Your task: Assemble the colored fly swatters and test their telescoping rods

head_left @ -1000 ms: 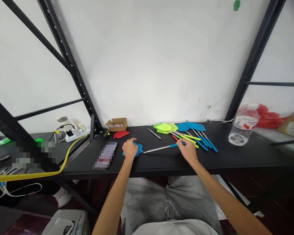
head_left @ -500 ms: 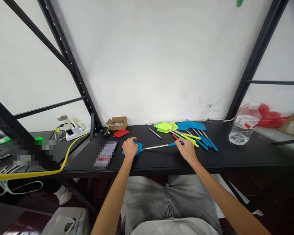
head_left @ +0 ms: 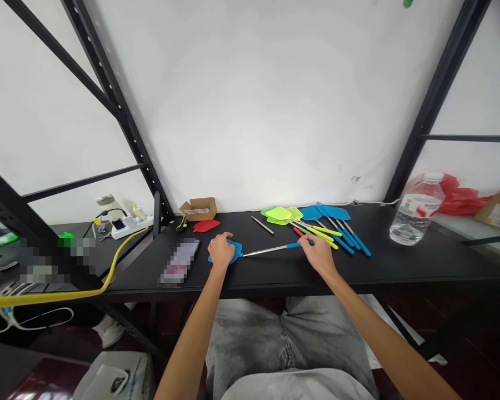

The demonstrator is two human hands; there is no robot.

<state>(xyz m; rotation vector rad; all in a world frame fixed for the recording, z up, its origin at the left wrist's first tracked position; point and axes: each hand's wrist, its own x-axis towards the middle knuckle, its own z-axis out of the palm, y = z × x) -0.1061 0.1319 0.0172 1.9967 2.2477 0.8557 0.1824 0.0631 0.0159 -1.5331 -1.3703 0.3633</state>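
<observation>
Near the front edge of the black tabletop point(head_left: 379, 272), a blue fly swatter point(head_left: 269, 251) lies crosswise between the two hands, its metal shaft bare in the middle. The right hand point(head_left: 318, 254) is closed around the end of its blue handle, while the left hand point(head_left: 221, 251) covers part of its head, though whether those fingers grip or merely press is hard to tell from above. Behind are yellow-green swatters point(head_left: 280, 214), other blue swatters point(head_left: 335, 213) and, farther left, a red swatter head point(head_left: 206, 225).
</observation>
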